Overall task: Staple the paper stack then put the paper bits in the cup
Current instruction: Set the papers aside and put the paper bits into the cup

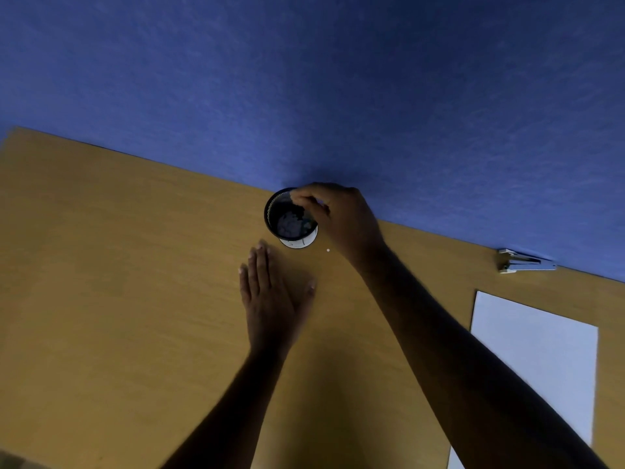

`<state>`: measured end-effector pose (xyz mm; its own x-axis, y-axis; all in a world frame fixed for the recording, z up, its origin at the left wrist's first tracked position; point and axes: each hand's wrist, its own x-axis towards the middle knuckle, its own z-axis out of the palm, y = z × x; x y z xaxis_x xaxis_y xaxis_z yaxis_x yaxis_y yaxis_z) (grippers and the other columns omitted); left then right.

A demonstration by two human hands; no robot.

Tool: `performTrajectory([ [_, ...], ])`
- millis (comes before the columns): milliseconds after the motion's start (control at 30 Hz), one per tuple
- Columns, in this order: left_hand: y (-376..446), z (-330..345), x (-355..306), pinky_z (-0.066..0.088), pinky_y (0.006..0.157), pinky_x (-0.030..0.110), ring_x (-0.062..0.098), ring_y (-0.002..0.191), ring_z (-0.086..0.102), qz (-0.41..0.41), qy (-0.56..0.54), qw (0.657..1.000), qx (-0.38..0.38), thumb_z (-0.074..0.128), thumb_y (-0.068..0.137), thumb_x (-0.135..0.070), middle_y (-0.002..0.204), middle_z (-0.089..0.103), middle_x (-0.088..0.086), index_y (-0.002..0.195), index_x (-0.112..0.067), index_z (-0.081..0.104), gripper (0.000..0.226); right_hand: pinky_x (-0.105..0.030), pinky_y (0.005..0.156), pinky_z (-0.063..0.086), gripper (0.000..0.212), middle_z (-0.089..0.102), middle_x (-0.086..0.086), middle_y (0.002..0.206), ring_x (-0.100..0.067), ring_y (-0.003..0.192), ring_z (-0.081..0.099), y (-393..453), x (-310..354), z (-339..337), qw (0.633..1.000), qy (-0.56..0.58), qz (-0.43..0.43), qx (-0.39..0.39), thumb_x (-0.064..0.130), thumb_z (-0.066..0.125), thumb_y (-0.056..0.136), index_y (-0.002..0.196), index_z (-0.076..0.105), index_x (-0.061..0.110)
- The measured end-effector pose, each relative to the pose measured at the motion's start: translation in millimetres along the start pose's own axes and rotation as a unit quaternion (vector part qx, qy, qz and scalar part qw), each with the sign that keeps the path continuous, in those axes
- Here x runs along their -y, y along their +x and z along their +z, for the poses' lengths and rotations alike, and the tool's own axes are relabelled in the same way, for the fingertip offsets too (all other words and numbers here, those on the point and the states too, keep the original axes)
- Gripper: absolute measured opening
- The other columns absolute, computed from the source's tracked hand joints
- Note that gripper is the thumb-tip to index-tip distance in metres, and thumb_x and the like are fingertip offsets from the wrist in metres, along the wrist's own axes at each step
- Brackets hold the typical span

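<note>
Cup (291, 216) sits at the far edge of the wooden table (118, 282), right against the blue wall (304, 79); dark inside, white band near its base, upright as far as I can see. Pale paper bits (288, 224) lie heaped in its bottom. Right hand (341, 218) is over the cup's right rim, fingers bunched together and pointing down into the opening; I can't tell if anything is pinched between them, too dark and blurred. Left hand (272, 296) lies flat on the table just in front of the cup, palm down, fingers straight and together, thumb out to the side, holding nothing. One small white speck (328, 250) is on the table just beside the cup's base, under the right wrist. Paper stack (537, 360) lies flat on the right side of the table, well apart from the cup, partly covered by my view of the right forearm. Stapler (524, 262) rests at the wall, beyond the stack, untouched.
</note>
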<state>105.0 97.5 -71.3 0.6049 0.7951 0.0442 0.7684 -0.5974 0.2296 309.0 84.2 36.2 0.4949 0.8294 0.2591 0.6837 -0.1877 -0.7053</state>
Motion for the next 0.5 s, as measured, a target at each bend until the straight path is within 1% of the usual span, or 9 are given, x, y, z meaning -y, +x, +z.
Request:
performTrajectory([
  [67, 0.0, 0.5, 0.0, 0.017, 0.134, 0.053, 0.029, 0.165, 0.019, 0.000, -0.001, 1.000, -0.003, 0.053, 0.096, -0.071, 0.176, 0.020, 0.015, 0.165, 0.000, 0.023, 0.103, -0.034, 0.098, 0.058, 0.030, 0.073, -0.004, 0.128, -0.016, 0.113, 0.071, -4.2, -1.4, -5.6, 1.000, 0.006, 0.000, -0.001, 0.011, 0.056, 0.103, 0.130, 0.069, 0.010],
  [133, 0.0, 1.0, 0.2, 0.018, 0.134, 0.053, 0.029, 0.165, 0.020, -0.001, -0.003, 1.000, -0.005, 0.052, 0.096, -0.071, 0.176, 0.021, 0.014, 0.165, 0.000, 0.023, 0.103, -0.024, 0.101, 0.053, 0.041, 0.064, -0.005, 0.140, -0.016, 0.119, 0.066, -9.8, -2.5, -12.3, 1.000, -0.001, -0.010, 0.017, 0.001, 0.055, 0.098, 0.137, 0.063, 0.009],
  [167, 0.1, 1.4, 0.5, 0.018, 0.134, 0.053, 0.029, 0.164, 0.020, -0.002, -0.002, 1.000, -0.006, 0.051, 0.096, -0.071, 0.176, 0.021, 0.014, 0.165, 0.000, 0.024, 0.103, -0.021, 0.101, 0.051, 0.042, 0.062, -0.005, 0.142, -0.015, 0.121, 0.064, -12.0, -3.5, -14.8, 1.000, -0.003, -0.016, 0.017, 0.000, 0.055, 0.097, 0.138, 0.062, 0.009],
  [200, 0.2, 1.7, 0.2, 0.018, 0.134, 0.053, 0.029, 0.165, 0.020, -0.001, -0.001, 1.000, -0.006, 0.050, 0.096, -0.072, 0.176, 0.021, 0.014, 0.165, -0.001, 0.024, 0.103, -0.021, 0.100, 0.051, 0.039, 0.063, -0.005, 0.139, -0.014, 0.121, 0.063, -14.2, -4.4, -17.5, 1.000, 0.001, -0.014, 0.006, 0.002, 0.055, 0.099, 0.136, 0.063, 0.009],
  [300, -0.1, 2.2, 0.7, 0.018, 0.134, 0.053, 0.029, 0.165, 0.020, 0.000, 0.003, 1.000, -0.005, 0.046, 0.097, -0.073, 0.176, 0.020, 0.014, 0.165, -0.001, 0.024, 0.102, -0.031, 0.094, 0.056, 0.027, 0.069, -0.004, 0.126, -0.016, 0.112, 0.068, -21.9, -9.9, -23.3, 0.998, 0.040, 0.010, -0.038, 0.009, 0.054, 0.103, 0.126, 0.068, 0.008],
  [367, 0.2, 2.4, 0.4, 0.018, 0.134, 0.053, 0.029, 0.165, 0.020, 0.001, 0.002, 1.000, -0.005, 0.049, 0.097, -0.071, 0.176, 0.021, 0.014, 0.165, 0.000, 0.024, 0.102, -0.033, 0.099, 0.054, 0.032, 0.067, -0.005, 0.130, -0.019, 0.115, 0.066, -33.0, -22.2, -25.5, 0.998, 0.042, 0.025, -0.041, 0.009, 0.046, 0.103, 0.126, 0.067, 0.007],
  [433, 0.2, 2.0, -0.1, 0.018, 0.134, 0.054, 0.029, 0.165, 0.019, 0.000, -0.001, 1.000, -0.005, 0.053, 0.096, -0.070, 0.176, 0.021, 0.014, 0.165, 0.000, 0.023, 0.103, -0.038, 0.105, 0.051, 0.039, 0.064, -0.006, 0.134, -0.022, 0.124, 0.061, -49.2, -40.1, -22.9, 0.999, -0.004, 0.043, -0.016, 0.012, 0.040, 0.100, 0.129, 0.066, 0.009],
  [500, 0.1, 1.3, 0.4, 0.018, 0.134, 0.053, 0.029, 0.165, 0.019, 0.000, -0.002, 1.000, -0.007, 0.053, 0.096, -0.070, 0.176, 0.021, 0.014, 0.165, 0.000, 0.023, 0.102, -0.041, 0.106, 0.050, 0.045, 0.060, -0.007, 0.137, -0.024, 0.127, 0.057, -67.9, -56.3, -14.2, 0.995, -0.068, 0.067, 0.035, 0.014, 0.038, 0.096, 0.133, 0.064, 0.011],
])
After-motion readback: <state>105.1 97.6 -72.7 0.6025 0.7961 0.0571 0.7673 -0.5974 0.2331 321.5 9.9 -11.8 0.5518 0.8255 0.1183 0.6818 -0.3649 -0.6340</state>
